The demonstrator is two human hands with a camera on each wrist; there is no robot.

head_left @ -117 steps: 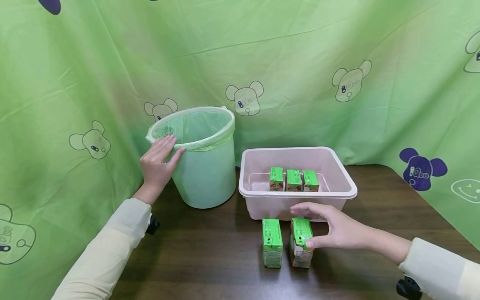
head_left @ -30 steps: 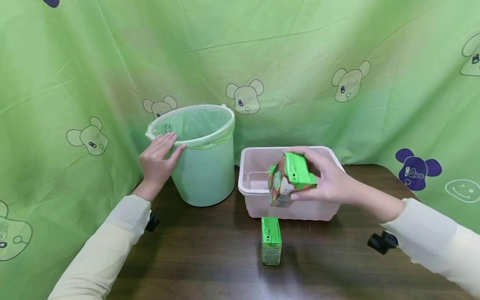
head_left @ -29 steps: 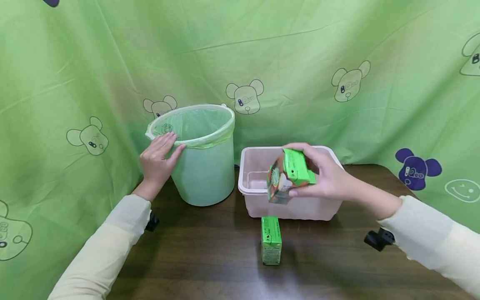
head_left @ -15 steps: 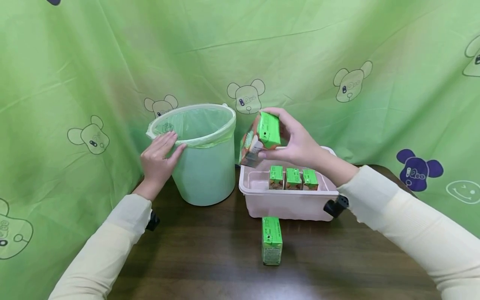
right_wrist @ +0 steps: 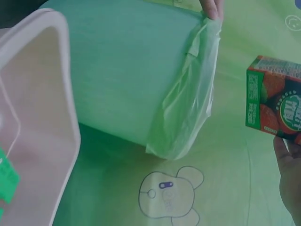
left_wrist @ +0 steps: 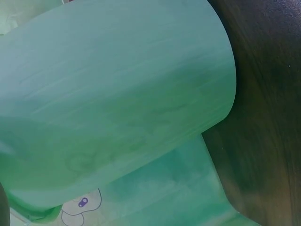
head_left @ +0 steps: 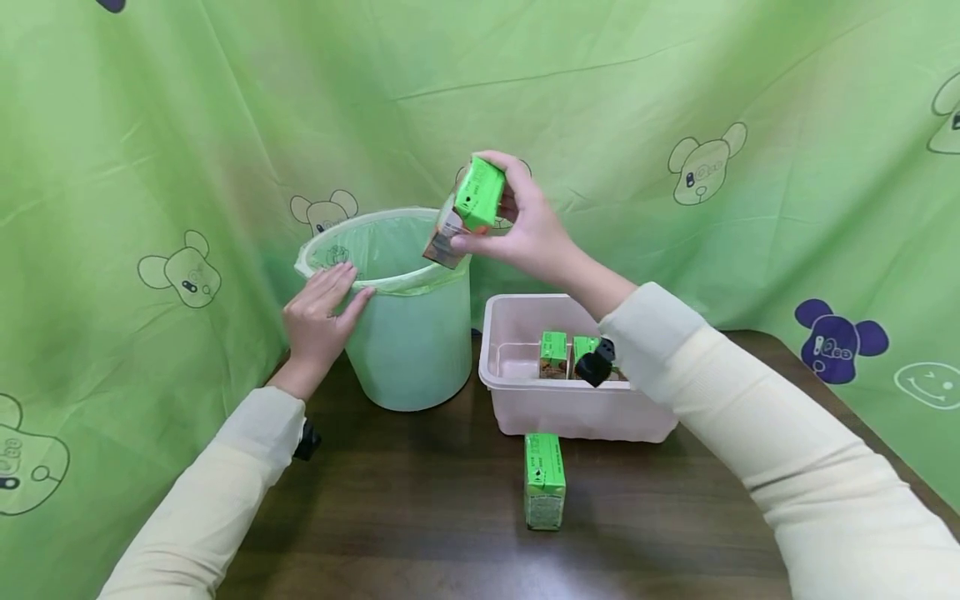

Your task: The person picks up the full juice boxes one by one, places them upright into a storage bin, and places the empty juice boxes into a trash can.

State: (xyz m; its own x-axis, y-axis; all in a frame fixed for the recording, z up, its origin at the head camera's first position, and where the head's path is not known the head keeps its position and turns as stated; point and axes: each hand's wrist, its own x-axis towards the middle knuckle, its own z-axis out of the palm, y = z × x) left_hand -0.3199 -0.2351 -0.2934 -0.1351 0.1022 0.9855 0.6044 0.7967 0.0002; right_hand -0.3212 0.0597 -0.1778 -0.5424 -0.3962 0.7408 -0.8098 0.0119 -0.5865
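Note:
My right hand (head_left: pixel 525 225) holds a drink carton (head_left: pixel 480 196) between thumb and fingers. The carton, green on top with reddish printed sides, is tilted at the right edge of the trash bin's mouth and overlaps the rim in the head view. In the right wrist view the same carton (right_wrist: pixel 273 101) shows a fruit picture and a round green badge. My left hand (head_left: pixel 318 321) holds the near-left rim of the pale green trash bin (head_left: pixel 408 350), fingers over the edge and thumb outside. A plastic liner (head_left: pixel 427 283) folds over that rim. The bin's wall (left_wrist: pixel 117 89) fills the left wrist view.
A pale pink tub (head_left: pixel 585 417) stands right of the bin with similar cartons (head_left: pixel 553 354), partly hidden by my right wrist. One more carton (head_left: pixel 544 483) stands upright on the dark wooden table (head_left: pixel 420 508) before it. A green printed cloth (head_left: pixel 600 83) hangs behind.
My right hand picked up the right-hand carton from the table, then carried it up and left, past the tub to the bin's mouth. My left hand stayed at the rim.

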